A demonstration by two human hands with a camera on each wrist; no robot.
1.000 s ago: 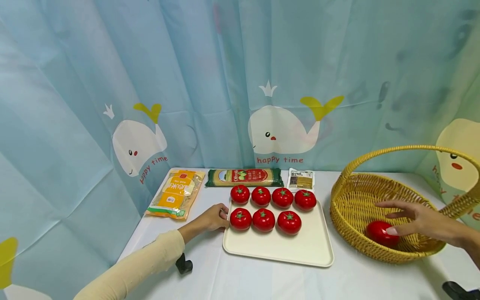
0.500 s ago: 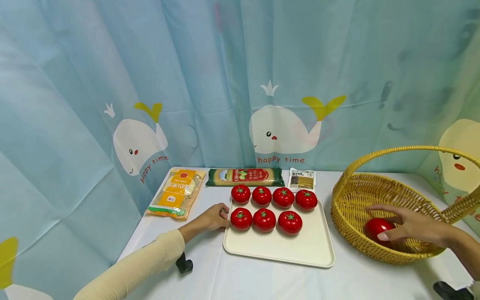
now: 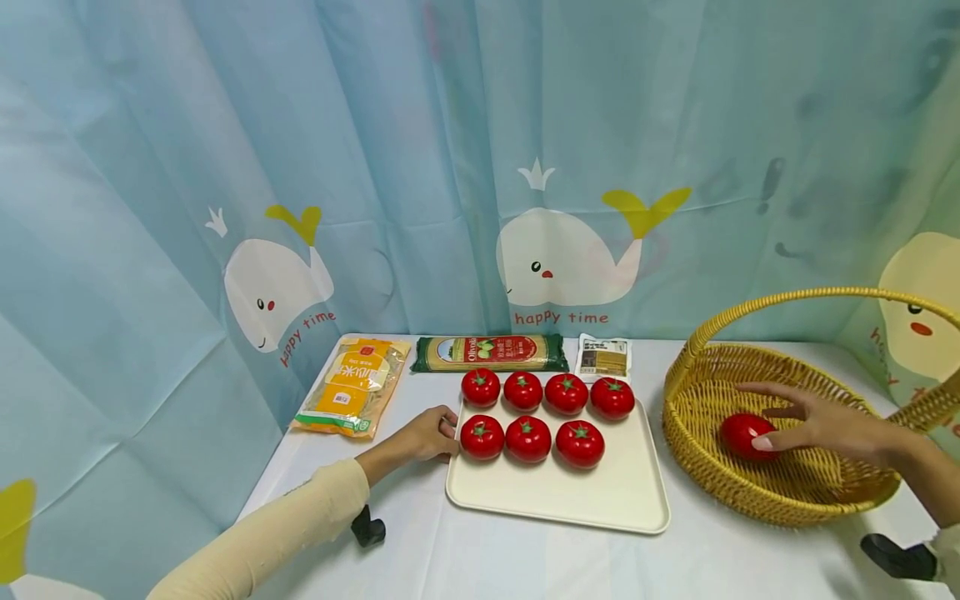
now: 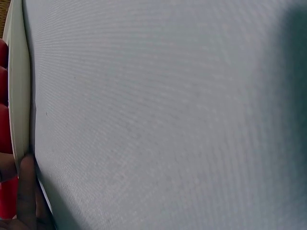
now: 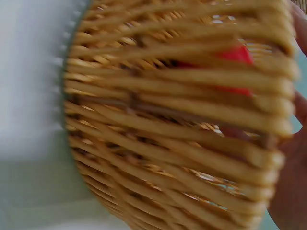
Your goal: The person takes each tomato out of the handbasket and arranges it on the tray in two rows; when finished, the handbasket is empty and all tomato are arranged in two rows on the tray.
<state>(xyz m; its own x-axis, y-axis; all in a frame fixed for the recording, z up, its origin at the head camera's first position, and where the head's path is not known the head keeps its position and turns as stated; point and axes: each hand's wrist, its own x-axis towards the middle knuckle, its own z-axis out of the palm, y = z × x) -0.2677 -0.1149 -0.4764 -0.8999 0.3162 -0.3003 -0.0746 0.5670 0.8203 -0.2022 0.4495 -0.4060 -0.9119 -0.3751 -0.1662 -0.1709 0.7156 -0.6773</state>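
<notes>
My left hand (image 3: 431,433) grips the left edge of a cream tray (image 3: 555,508); the left wrist view shows fingers (image 4: 27,191) against the tray rim (image 4: 20,86). On the tray stand two rows of red tomatoes with green stems, including a tomato (image 3: 580,444) at the front row's right end. My right hand (image 3: 832,429) reaches into a wicker basket (image 3: 720,487) and holds a red tomato (image 3: 738,435), the thumb on its near side. Its far side is hidden. Through the basket weave, the right wrist view shows part of the red tomato (image 5: 235,55).
Behind the tray lie a green-ended pasta pack (image 3: 491,353) and a small white sachet (image 3: 603,357). An orange food bag (image 3: 352,387) lies to the left. The basket's tall handle (image 3: 795,296) arches over its opening. A blue curtain (image 3: 420,167) hangs behind the table.
My right hand has closed in around the tomato in the basket. That tomato has shifted left and away from me with the hand. The left hand stays on the tray edge.
</notes>
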